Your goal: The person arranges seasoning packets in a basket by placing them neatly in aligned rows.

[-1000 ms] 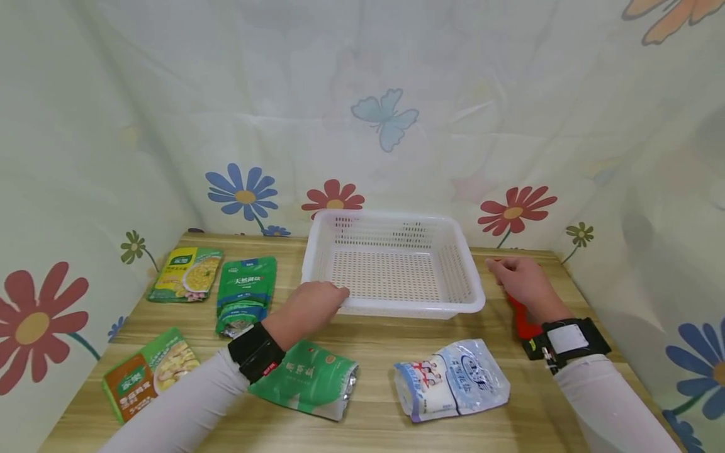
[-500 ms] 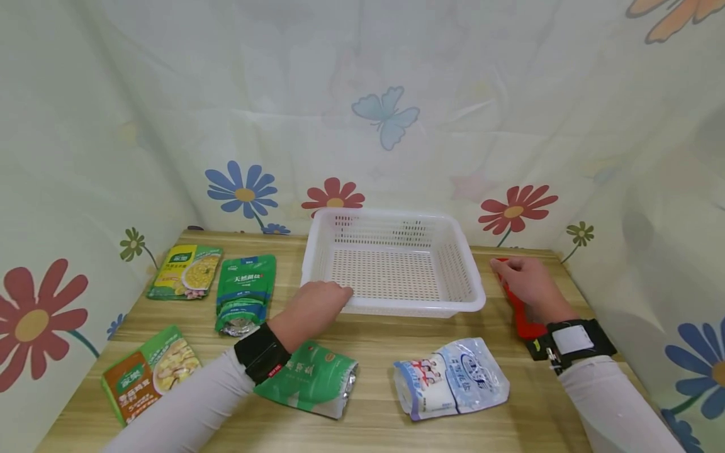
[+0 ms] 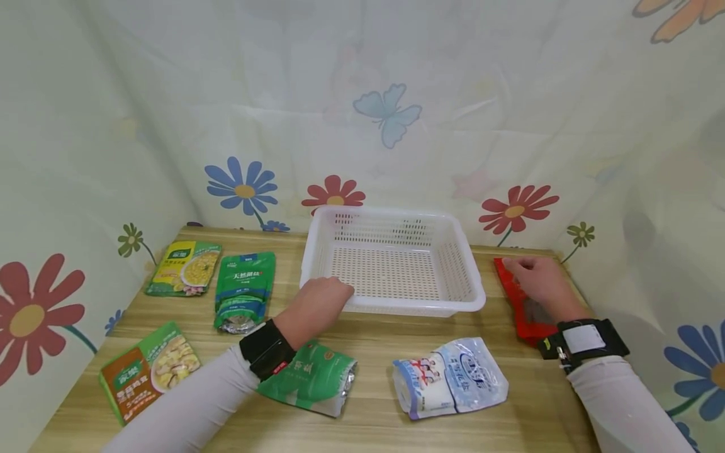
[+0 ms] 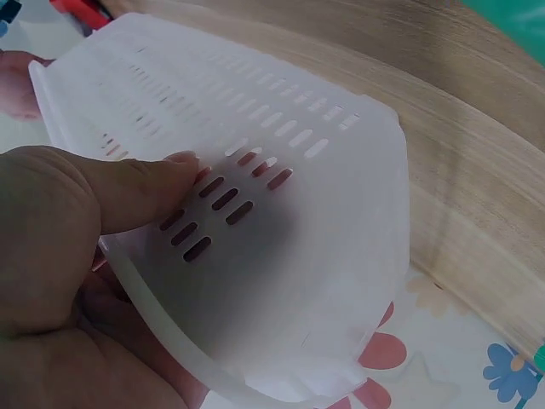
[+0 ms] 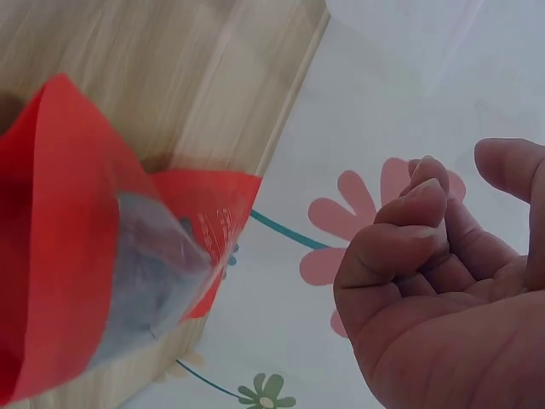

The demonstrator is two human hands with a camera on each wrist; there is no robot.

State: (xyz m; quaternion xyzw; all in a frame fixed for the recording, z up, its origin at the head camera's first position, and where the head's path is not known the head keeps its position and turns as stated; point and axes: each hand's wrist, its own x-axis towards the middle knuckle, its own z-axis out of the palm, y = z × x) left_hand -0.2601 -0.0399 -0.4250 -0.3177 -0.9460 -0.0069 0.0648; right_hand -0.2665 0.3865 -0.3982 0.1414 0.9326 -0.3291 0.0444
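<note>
A white perforated plastic basket point(image 3: 391, 305) stands at the back centre of the table. My left hand point(image 3: 319, 309) grips the near-left part of its rim; in the left wrist view the thumb point(image 4: 145, 189) lies against the slotted wall and the fingers are behind it. To the basket's right lies a red pouch point(image 3: 518, 305) with a see-through window. Above that pouch is my right hand point(image 3: 544, 283), holding nothing. The right wrist view has its fingers point(image 5: 383, 256) loosely curled, thumb apart, with a gap to the red pouch point(image 5: 77, 230).
Green pouches point(image 3: 245, 286) point(image 3: 311, 380) lie left of and in front of the basket. A yellow-green packet point(image 3: 187, 267) and a brown-green packet point(image 3: 148, 371) lie at far left. A blue-white pouch point(image 3: 451, 377) lies front right. Patterned cloth walls point(image 3: 255, 94) border the table point(image 3: 374, 352).
My right hand has drawn slightly right and away, so more of the red pouch shows. The left hand has shifted a little to the right along the rim. The basket stays in place.
</note>
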